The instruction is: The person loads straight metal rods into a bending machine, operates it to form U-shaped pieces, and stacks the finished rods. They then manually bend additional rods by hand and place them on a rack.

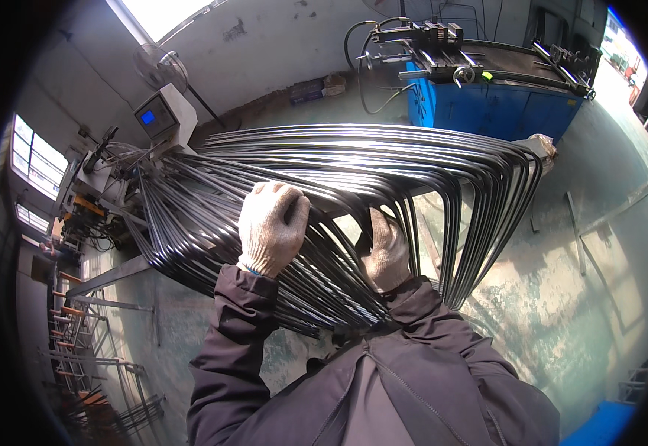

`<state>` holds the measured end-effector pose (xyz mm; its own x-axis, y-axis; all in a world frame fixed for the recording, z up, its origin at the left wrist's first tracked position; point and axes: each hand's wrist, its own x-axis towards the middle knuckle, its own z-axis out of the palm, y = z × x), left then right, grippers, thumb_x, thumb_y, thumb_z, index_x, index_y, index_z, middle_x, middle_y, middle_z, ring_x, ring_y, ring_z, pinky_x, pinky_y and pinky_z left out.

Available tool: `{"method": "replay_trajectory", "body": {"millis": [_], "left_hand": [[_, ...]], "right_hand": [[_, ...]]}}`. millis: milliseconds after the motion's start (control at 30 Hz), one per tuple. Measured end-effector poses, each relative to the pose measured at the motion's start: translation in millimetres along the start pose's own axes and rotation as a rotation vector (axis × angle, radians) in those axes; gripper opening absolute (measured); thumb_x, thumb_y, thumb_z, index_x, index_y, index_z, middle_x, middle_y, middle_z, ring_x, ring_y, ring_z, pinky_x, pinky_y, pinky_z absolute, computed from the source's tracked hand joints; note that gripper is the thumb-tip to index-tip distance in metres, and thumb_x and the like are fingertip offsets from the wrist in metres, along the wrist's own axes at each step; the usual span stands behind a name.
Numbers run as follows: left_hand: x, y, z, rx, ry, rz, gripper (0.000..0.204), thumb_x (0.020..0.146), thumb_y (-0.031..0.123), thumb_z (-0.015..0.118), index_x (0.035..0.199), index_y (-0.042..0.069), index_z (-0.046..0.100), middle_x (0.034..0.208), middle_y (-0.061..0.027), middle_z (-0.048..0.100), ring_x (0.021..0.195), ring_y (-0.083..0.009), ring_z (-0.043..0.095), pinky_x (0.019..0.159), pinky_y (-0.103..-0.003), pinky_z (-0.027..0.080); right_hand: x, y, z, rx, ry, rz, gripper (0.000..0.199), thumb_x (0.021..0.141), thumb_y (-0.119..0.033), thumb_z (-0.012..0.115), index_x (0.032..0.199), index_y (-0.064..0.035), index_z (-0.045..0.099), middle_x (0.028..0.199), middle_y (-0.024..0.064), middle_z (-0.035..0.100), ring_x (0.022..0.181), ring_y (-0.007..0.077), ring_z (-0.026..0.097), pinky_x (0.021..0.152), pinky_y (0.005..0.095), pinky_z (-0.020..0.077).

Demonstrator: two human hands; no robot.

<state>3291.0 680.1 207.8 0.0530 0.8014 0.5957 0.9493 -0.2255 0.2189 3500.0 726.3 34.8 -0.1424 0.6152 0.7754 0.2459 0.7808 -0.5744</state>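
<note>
A wide bundle of bent dark metal tubes (480, 156) lies spread in front of me, with shiny straight lengths and rounded corners. My left hand (272, 229), in a pale knit glove, is closed over the tubes left of the middle, its fingers curled round a tube (324, 195). Lower and to the right, my right hand (387, 256), gloved likewise, is wrapped round a bent tube near its corner; part of its fingers is hidden behind the metal.
A grey control box (166, 117) with a blue screen stands at the far left of the bundle, beside a machine (86, 204). At the back right is a blue machine bench (487, 108). A fan (160, 67) stands by the wall, metal frames (79, 320) at left.
</note>
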Motion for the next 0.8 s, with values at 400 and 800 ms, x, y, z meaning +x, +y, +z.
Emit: {"method": "replay_trajectory", "body": {"millis": [400,800], "left_hand": [[10,-10,-6,-0.104,-0.216,-0.002,0.011,0.1,0.012,0.077,0.1,0.001,0.076,0.102,-0.0137,0.073,0.102,-0.0363,0.069,0.095,-0.046,0.055],[7,-12,2,-0.101,-0.176,0.02,0.011,0.098,0.014,0.078,0.099,0.003,0.077,0.103,-0.014,0.076,0.103,-0.0372,0.07,0.096,-0.048,0.054]], "right_hand": [[8,37,-78,-0.578,0.205,-0.367,0.04,0.077,-0.014,0.09,0.113,-0.0298,0.082,0.133,-0.0001,0.06,0.123,0.0294,0.058,0.101,0.0468,0.0478],[9,-46,-73,-0.474,-0.135,0.273,0.044,0.095,-0.032,0.09,0.128,-0.0054,0.083,0.068,0.0128,0.073,0.059,0.035,0.074,0.059,0.0426,0.0615]]}}
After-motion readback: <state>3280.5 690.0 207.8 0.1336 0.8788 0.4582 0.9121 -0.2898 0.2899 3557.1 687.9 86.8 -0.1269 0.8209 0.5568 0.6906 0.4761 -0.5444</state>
